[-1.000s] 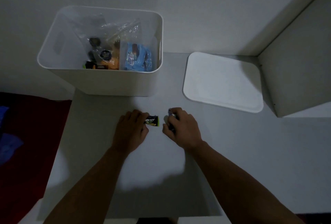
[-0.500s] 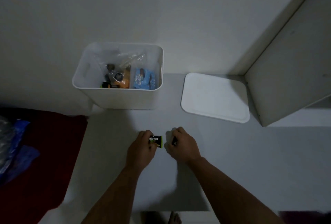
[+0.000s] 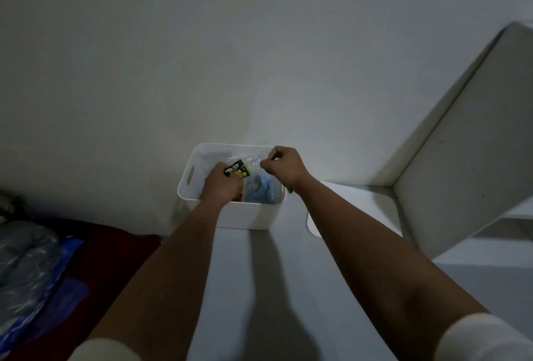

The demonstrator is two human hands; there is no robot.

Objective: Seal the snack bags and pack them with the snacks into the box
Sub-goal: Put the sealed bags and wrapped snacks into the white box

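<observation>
A small black and green snack packet (image 3: 237,169) is pinched by the left hand (image 3: 222,184), which is reached over the open top of the white box (image 3: 230,215). The packet is tilted, its white lettering slanting up to the right, and it is held above the box's contents, at about rim height. The right hand (image 3: 284,165) is curled closed over the far right corner of the box, and a small dark item (image 3: 277,157) is gripped between its fingertips (only a sliver shows, so what it is cannot be told). A thin green strip (image 3: 289,189) is seen just under the right wrist, at the box's right rim; what it belongs to cannot be made out.

Inside the box, a clear plastic bag (image 3: 251,162) is seen between the two hands, and a blue-wrapped snack (image 3: 261,191) lies against the near right wall. A little orange is glimpsed beside it, below the left hand. A slot handle is cut into the left wall of the box.

The box stands on a pale grey table (image 3: 288,288) against a plain wall. The white lid (image 3: 360,205) lies flat on the table to the right of the box, partly hidden by the right forearm. A pale panel (image 3: 467,164) leans further right. At the lower left, dark red fabric (image 3: 109,248) and blue plastic wrapping (image 3: 34,274) are seen. Pale sleeves are seen at both upper arms.
</observation>
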